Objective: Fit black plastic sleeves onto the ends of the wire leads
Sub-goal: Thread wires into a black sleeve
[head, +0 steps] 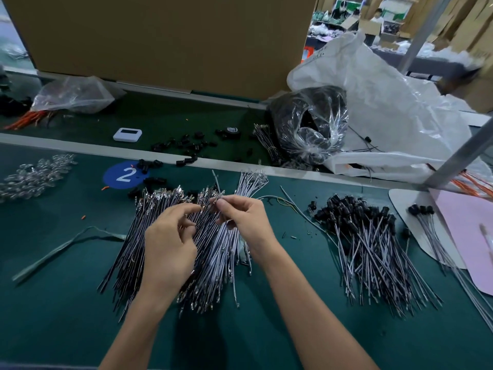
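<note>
The right hand [245,217] pinches one wire lead [215,182] between thumb and forefinger, the lead's far end pointing up and away. The left hand [170,241] hovers beside it with fingers curled and the forefinger reaching toward the right; whether it holds anything I cannot tell. Both are above a fanned pile of bare leads [149,236] on the green surface [66,316]. These are thin grey and dark wires with shiny metal terminals at the ends, far too many to count. Just beyond lies one smaller bundle of leads [253,178]. Loose black sleeves [153,164], short stubby tubes, are scattered near a blue round sticker [124,174] marked 2. To the right, apart, a second pile of sleeved leads [368,236] has black sleeves clustered at its far end. Three more sleeved ones [420,209] rest on a white card [400,201]. Further back, one clear plastic bag [309,124] holds black parts and leans against a big white bag [386,102]. At far left, another clear bag [72,94] has orange wires [32,118] spilling from it.
</note>
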